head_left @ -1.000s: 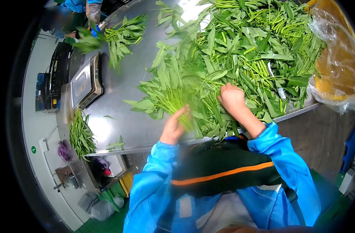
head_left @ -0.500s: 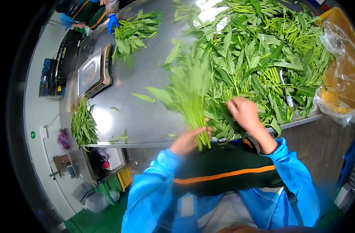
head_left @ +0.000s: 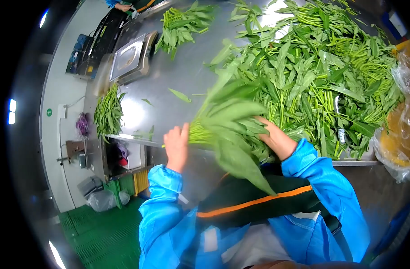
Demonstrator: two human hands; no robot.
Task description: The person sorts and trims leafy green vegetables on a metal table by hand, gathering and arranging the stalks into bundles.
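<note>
My left hand (head_left: 176,144) is closed around the stems of a bunch of water spinach (head_left: 234,119), held sideways over the table's front edge with its leaves pointing right. Some long leaves hang down in front of my apron. My right hand (head_left: 276,138) is at the leafy end, and its fingers are mostly hidden behind the leaves, so their grip does not show. Behind it spreads a big heap of loose water spinach (head_left: 299,76) on the steel table (head_left: 169,96).
A weighing scale (head_left: 132,58) stands at the table's left. Smaller bunches of greens lie near it, one beyond (head_left: 182,28) and one at the left corner (head_left: 108,110). A yellow crate (head_left: 395,148) with clear plastic sits at the right. Part of another person shows at the top left.
The bunch has tipped from upright to sideways, its stems swinging left with my left hand. My right hand has moved slightly left and down, into the leaves. The co-worker's blue-gloved hand has left view.
</note>
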